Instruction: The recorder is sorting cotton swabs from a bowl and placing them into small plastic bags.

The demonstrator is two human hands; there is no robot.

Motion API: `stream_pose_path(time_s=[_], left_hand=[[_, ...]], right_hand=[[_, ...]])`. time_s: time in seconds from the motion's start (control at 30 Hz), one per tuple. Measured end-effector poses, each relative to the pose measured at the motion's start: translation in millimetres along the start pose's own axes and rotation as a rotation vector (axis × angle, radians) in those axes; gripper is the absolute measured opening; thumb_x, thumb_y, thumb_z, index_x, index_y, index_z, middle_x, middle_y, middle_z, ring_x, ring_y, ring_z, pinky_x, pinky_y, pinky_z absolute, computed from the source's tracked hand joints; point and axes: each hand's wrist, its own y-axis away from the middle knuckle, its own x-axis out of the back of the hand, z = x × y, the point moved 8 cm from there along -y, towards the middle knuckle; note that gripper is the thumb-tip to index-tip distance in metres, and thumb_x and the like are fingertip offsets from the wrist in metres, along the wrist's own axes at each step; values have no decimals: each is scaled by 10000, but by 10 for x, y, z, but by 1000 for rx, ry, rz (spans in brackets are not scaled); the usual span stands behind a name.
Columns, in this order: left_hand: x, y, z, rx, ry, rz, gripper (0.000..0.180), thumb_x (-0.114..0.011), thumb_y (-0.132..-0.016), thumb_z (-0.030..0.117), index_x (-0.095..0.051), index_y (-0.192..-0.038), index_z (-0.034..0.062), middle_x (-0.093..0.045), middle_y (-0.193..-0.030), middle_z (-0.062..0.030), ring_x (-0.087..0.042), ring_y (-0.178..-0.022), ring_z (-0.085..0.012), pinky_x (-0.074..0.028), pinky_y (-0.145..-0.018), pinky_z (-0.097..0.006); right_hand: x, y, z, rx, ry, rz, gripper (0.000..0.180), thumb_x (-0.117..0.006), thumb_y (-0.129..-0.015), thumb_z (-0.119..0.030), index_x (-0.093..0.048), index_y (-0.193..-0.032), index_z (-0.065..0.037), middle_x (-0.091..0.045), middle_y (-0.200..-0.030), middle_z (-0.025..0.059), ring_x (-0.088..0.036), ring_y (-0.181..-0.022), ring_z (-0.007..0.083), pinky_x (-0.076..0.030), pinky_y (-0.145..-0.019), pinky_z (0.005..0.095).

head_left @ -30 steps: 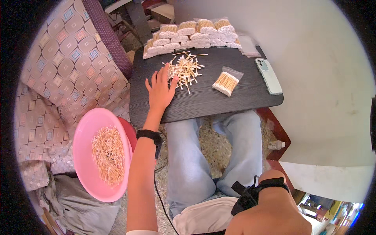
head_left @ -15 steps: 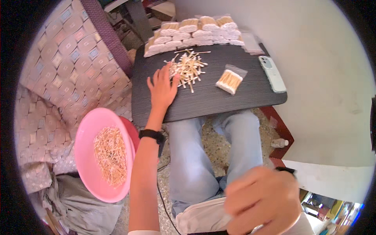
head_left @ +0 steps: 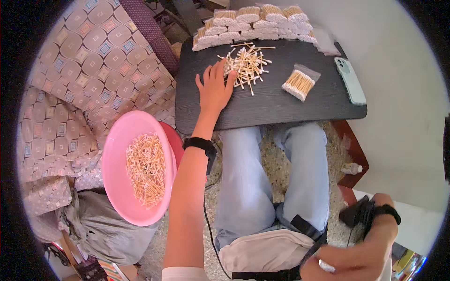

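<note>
The left hand (head_left: 215, 89) lies flat on the dark table (head_left: 281, 110), fingers spread, fingertips touching the loose pile of cotton swabs (head_left: 247, 64). The right hand (head_left: 349, 260) sits low by the lap, fingers curled around a small pale object; a filled swab bag (head_left: 299, 84) lies nearby.

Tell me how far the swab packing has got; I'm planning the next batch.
Done: a stack of filled packs at the tray's far edge, one more pack lying apart. In hand: left hand on the loose swabs; right hand by the lap. Left: a pink bowl of swabs.
</note>
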Motion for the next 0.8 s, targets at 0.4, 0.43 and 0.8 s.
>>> stream_pose_path(time_s=[0.4, 0.43, 0.8], left_hand=[[-52, -60, -26, -6, -13, 25, 535, -299, -957, 508, -410, -1341, 151, -477, -1309, -98, -361, -1279, -279, -160, -1052, -585], [23, 71, -269, 28, -49, -12, 538, -300, -955, 508, -405, -1345, 153, -457, -1339, -86, -340, -1293, -284, -150, -1055, -600], [-19, -36, -61, -24, -14, 46, 525, -299, -958, 507, -424, -1334, 162, -489, -1310, -83, -367, -1277, -278, -173, -1049, -594]], right_hand=[[-56, 286, -348, -167, 951, 93, 260, -414, -774, -148, -441, -1016, -59, -502, -959, 170, -507, -816, 270, -453, -680, 397], [-74, 313, -227, -349, 841, 61, 314, -427, -751, -127, -468, -1052, -48, -481, -1003, 182, -500, -842, 274, -447, -723, 403], [-342, 258, -35, 744, 230, 143, 94, -585, -678, -147, -576, -730, -70, -548, -733, 15, -510, -553, 146, -421, -487, 240]])
